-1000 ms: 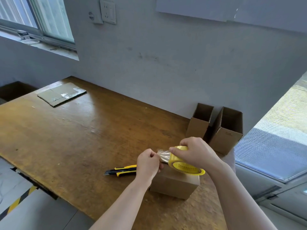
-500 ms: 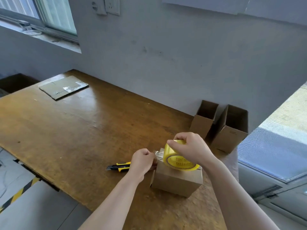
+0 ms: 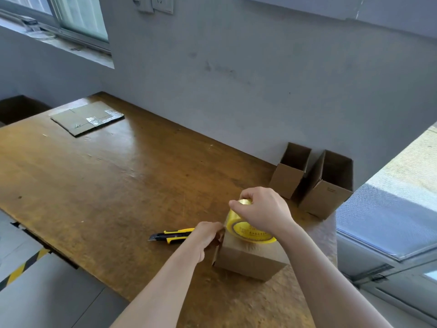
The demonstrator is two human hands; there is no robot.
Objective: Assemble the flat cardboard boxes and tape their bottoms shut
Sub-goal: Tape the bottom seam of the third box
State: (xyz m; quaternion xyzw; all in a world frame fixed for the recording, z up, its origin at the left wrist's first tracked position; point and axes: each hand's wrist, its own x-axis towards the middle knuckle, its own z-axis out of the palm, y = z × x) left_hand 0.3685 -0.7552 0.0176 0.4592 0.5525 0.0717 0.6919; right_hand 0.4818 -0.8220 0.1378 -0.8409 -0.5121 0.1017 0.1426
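A small cardboard box [image 3: 248, 259] stands near the table's front right. My right hand [image 3: 262, 209] grips a yellow tape roll [image 3: 246, 229] on top of the box. My left hand [image 3: 207, 235] is at the box's left top edge, fingers curled against the side; the tape end is hidden under them. A stack of flat cardboard boxes [image 3: 87, 117] lies at the table's far left. Two assembled open boxes, a narrow one [image 3: 289, 172] and a wider one [image 3: 325, 188], lean at the back right by the wall.
A yellow and black utility knife [image 3: 171, 235] lies on the wooden table [image 3: 99, 185] just left of my left hand. The grey wall runs along the table's back. The table's right edge is close behind the two open boxes.
The roll has come down onto the box top. My left hand has dropped to the box's left edge, and the stretch of loose tape between my hands is no longer visible.
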